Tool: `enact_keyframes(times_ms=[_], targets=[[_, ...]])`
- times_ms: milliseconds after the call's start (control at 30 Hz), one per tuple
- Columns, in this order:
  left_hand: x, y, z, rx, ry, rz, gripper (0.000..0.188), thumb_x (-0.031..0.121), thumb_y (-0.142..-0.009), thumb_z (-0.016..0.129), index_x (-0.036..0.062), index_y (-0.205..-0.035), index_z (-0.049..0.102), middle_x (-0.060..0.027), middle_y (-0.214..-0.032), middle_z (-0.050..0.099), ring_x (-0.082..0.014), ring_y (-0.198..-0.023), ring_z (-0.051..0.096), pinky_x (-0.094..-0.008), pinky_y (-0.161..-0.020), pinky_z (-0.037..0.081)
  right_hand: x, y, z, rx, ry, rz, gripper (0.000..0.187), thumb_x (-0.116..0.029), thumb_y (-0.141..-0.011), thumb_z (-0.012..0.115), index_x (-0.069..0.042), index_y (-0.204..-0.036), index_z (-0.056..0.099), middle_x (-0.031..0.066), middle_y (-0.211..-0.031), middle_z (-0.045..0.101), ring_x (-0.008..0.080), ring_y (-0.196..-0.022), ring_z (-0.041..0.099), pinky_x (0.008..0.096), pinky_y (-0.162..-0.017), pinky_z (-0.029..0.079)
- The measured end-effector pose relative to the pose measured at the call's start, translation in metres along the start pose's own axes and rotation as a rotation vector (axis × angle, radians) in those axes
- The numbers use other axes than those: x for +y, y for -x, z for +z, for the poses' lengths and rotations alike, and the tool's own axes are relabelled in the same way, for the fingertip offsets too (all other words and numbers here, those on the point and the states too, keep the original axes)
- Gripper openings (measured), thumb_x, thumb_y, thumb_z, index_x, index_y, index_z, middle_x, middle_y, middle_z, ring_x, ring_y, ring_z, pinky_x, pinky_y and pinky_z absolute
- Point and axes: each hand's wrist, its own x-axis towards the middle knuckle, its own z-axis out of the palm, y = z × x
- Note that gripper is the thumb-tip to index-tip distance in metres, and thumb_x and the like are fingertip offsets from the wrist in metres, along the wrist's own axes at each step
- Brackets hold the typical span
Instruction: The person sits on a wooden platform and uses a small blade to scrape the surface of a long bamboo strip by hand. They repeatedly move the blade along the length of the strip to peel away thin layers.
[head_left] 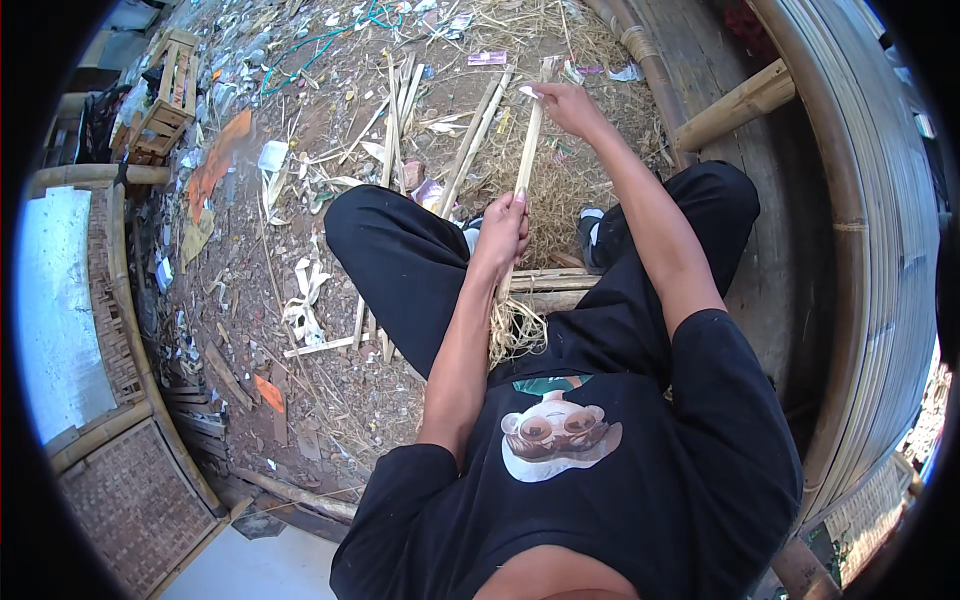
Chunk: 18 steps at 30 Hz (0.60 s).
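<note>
A long, pale bamboo strip [530, 150] runs away from my lap, between my knees. My left hand [498, 235] is closed round its lower part. At the strip's far end is my right hand [568, 108], its fingers curled in against the strip. A small bright white spot shows at those fingertips, too small to name; what this hand holds is hidden. A tuft of thin, curled bamboo shavings [517, 332] hangs at the near end of the strip, against my dark trousers.
Several cut bamboo strips [478, 135] lie on the littered ground ahead. A wooden crate [165, 95] stands far left, near an orange scrap [218, 160]. Straw-like shavings [560, 205] cover the ground between my feet. On the right are a bamboo rail [735, 105] and a plank platform [755, 270].
</note>
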Motion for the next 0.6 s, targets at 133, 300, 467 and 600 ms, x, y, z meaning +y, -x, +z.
enact_keyframes(times_ms=[133,300,467,600], targets=[[-0.003,-0.005,0.001,0.039,-0.028,0.010,0.028,0.032,-0.098,0.039,0.0095,-0.080,0.041,0.0038,-0.050,0.029,-0.0052,-0.033,0.023,-0.0225,-0.029,0.017,0.009,0.008,0.013,-0.089,-0.052,0.019,0.029,-0.021,-0.089,0.050,-0.025,-0.115,0.061,0.0171,-0.104,0.063,0.0320,-0.094,0.061,0.0382,-0.083,0.047],[-0.009,-0.005,-0.006,0.054,-0.051,0.015,0.028,0.031,-0.098,0.038,0.0087,-0.081,0.041,0.0039,-0.049,0.029,-0.0055,-0.032,0.023,-0.0229,-0.028,0.018,0.002,0.014,0.014,-0.233,-0.085,0.128,0.029,-0.019,-0.091,0.051,-0.018,-0.119,0.059,0.0157,-0.109,0.062,0.0258,-0.098,0.061,0.0330,-0.085,0.045],[-0.014,-0.011,-0.006,0.048,-0.057,0.013,0.028,0.031,-0.098,0.038,0.0078,-0.082,0.041,0.0038,-0.049,0.029,-0.0058,-0.032,0.023,-0.0231,-0.027,0.018,0.012,0.021,0.022,-0.210,-0.146,0.080,0.030,-0.020,-0.092,0.050,-0.017,-0.121,0.057,0.0147,-0.112,0.062,0.0236,-0.100,0.060,0.0317,-0.086,0.044],[-0.014,-0.015,-0.007,0.039,-0.072,0.009,0.028,0.031,-0.098,0.038,0.0073,-0.083,0.041,0.0036,-0.048,0.030,-0.0061,-0.031,0.024,-0.0230,-0.027,0.019,0.020,0.022,0.027,-0.217,-0.203,0.061,0.030,-0.020,-0.093,0.049,-0.016,-0.122,0.057,0.0139,-0.112,0.063,0.0205,-0.100,0.060,0.0306,-0.086,0.043]])
